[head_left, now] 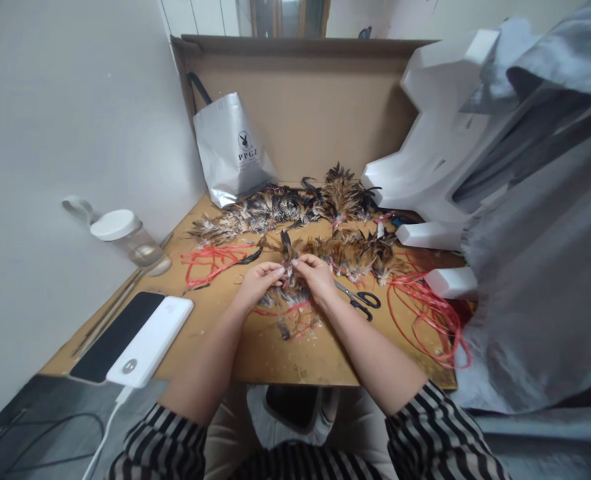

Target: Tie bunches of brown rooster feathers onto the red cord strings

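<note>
My left hand [264, 280] and my right hand [315, 277] meet over the middle of the table, thumbs and fingers pinched on a small bunch of brown and dark feathers [287, 247]. The feather tips stick up above my fingers; the quill ends are mostly hidden by them. Below my hands lie loose feathers [286, 295] and a strand of red plastic string [295, 308]. Black-handled scissors [362, 300] rest just right of my right hand. Beyond it, bundles of brown feathers [350, 253] form a row.
Farther back lies a long heap of feathers [270, 210] before a silver bag [230, 150]. Red string is piled at left [210, 260] and right [425, 313]. A phone [120, 333], white power bank [150, 340] and lidded cup [130, 237] stand left; white foam [430, 127] stands right.
</note>
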`<state>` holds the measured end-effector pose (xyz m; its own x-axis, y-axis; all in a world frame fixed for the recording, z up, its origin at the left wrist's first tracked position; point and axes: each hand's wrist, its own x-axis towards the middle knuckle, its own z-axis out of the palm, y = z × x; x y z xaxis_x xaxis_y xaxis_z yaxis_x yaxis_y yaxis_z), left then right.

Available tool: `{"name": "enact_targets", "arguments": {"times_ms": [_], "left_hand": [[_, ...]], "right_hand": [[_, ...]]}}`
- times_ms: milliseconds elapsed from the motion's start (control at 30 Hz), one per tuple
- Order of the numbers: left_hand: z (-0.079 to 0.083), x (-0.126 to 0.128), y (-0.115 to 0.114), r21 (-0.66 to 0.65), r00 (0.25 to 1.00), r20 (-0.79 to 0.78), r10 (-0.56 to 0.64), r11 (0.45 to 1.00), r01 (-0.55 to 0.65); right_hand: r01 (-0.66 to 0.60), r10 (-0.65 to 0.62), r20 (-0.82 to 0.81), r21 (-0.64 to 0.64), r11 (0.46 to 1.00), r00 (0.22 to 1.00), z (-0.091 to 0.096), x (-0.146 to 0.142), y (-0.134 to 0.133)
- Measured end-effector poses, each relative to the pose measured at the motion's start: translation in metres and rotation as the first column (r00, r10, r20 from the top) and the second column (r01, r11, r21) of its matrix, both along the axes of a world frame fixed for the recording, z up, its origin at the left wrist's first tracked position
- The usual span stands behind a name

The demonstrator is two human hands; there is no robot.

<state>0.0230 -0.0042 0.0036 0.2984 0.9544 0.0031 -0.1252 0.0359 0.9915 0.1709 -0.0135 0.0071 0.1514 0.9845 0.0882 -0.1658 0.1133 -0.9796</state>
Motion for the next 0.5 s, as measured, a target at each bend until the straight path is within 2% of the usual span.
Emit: {"name": "enact_targets", "arguments": {"times_ms": [100, 267, 500], "left_hand": [[-0.002, 0.001, 0.001, 0.023, 0.998, -0.032, 0.049, 0.999, -0.049], [-0.005, 0.000, 0.003, 0.068, 0.995, -0.069, 0.069, 0.996, -0.064], [-0.002, -0.001, 0.001, 0.132, 0.988, -0.106, 0.116, 0.986, -0.101]], "right_hand": [[0.038, -0.043, 0.069, 0.065, 0.997, 0.997, 0.000, -0.004, -0.001], [0.012, -0.028, 0.124, 0.126, 0.992, 0.992, 0.000, -0.011, -0.005], [-0.033, 0.023, 0.187, 0.049, 0.998, 0.982, 0.001, -0.013, -0.008]]}}
